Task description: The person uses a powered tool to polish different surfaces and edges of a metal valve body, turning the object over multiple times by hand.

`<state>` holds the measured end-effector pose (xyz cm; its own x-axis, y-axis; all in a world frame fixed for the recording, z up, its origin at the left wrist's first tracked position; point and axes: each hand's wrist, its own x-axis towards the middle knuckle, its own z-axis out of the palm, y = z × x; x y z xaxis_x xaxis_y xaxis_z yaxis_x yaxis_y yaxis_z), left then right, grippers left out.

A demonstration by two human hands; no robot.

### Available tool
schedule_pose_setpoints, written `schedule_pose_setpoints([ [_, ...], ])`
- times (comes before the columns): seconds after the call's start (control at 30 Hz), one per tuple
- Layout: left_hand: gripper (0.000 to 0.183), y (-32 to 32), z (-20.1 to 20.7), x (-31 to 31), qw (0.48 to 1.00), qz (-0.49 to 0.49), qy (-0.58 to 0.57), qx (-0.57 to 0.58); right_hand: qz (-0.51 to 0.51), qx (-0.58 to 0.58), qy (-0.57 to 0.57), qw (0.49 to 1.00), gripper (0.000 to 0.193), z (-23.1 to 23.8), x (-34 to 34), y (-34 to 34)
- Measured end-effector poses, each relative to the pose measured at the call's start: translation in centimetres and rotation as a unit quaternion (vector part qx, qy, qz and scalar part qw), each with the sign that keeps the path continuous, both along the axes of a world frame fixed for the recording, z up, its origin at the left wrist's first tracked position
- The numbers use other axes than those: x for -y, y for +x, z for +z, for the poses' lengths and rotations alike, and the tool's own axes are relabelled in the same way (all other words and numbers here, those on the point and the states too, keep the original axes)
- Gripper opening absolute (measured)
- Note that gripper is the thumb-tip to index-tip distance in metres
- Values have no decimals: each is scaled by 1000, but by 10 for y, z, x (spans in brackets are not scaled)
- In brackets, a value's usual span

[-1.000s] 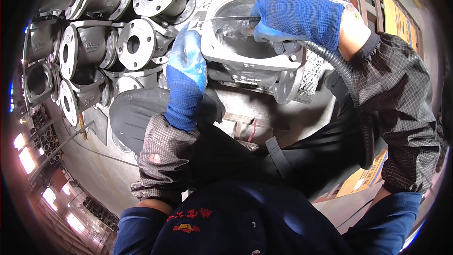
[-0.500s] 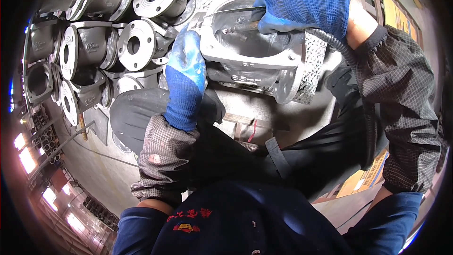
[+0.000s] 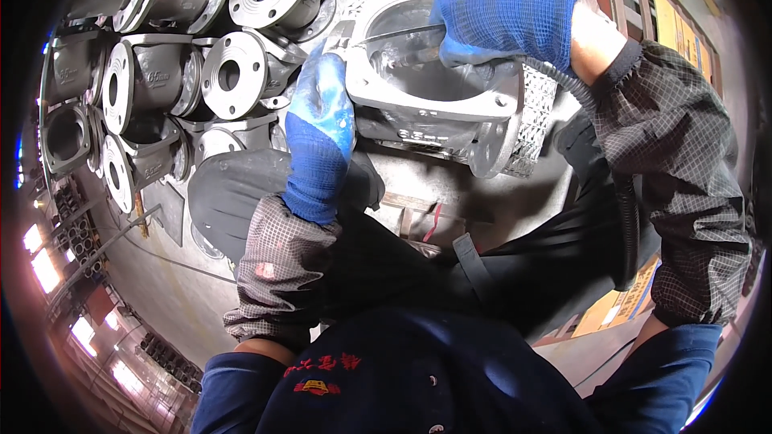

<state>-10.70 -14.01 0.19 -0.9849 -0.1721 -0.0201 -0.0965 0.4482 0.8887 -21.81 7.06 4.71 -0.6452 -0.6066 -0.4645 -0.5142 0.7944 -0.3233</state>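
Note:
A grey cast-metal valve body (image 3: 402, 122), with a wide round opening in its squarish upper flange, lies in front of me. My right hand (image 3: 503, 24), in a blue knit glove, is closed on a hose-fed hand tool, whose hose (image 3: 559, 79) runs back along my forearm. The tool's front end (image 3: 414, 55) reaches into the opening; its tip is hard to make out. A thin dark rod (image 3: 398, 32) spans from my right fist toward my left hand. My left hand (image 3: 320, 100), gloved in blue, grips the valve body's left edge; its fingertips are partly hidden.
Several similar grey castings (image 3: 153, 80) with round flanges are stacked at the left. Beneath the valve body is a metal mesh surface (image 3: 535, 104). My bent knees (image 3: 241, 193) flank it on the near side. Cardboard (image 3: 679, 24) and a brown frame stand at the far right.
My right hand has shifted slightly left and nearer to me, and the tool and thin rod have moved with it. The left hand has hardly moved on the valve body.

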Motion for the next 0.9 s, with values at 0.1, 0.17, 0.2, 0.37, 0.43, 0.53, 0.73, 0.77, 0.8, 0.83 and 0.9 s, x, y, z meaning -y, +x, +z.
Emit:
schedule_pose_setpoints([
  [0.1, 19, 1, -7, 4, 989, -54, -113, -77, 17, 69, 26, 997, 45, 22, -3, -2],
  [0.17, 20, 4, -15, 10, 974, -75, -175, -124, 10, 24, -35, 999, 36, 14, -7, -1],
  [0.2, 21, 4, -16, 9, 972, -79, -177, -130, 13, 36, -46, 998, 31, 18, -5, 0],
  [0.37, 23, 7, -6, 6, 969, -83, -187, -139, -12, 70, -4, 997, 34, 26, 4, 7],
  [0.43, 23, 12, 0, 6, 994, -46, -33, -89, 16, 60, -35, 997, 34, 14, 11, 5],
  [0.53, 27, 11, 3, 1, 995, -35, -1, -90, 41, 34, -85, 995, 35, 2, 3, 4],
  [0.73, 27, 7, -5, 2, 975, -84, -158, -129, 43, 28, -82, 995, 32, 1, -11, 10],
  [0.77, 26, 8, -4, -2, 984, -75, -120, -112, -7, 24, -58, 998, 26, -1, -14, 13],
  [0.8, 25, 11, -5, 1, 990, -56, -91, -91, -2, 34, -59, 998, 26, 0, -8, 12],
  [0.83, 24, 12, -5, 3, 995, -38, -61, -71, 3, 45, -59, 997, 26, 4, -3, 11],
  [0.9, 26, 13, -7, 10, 977, -72, -154, -126, 16, 46, -72, 996, 27, 0, 3, 9],
])
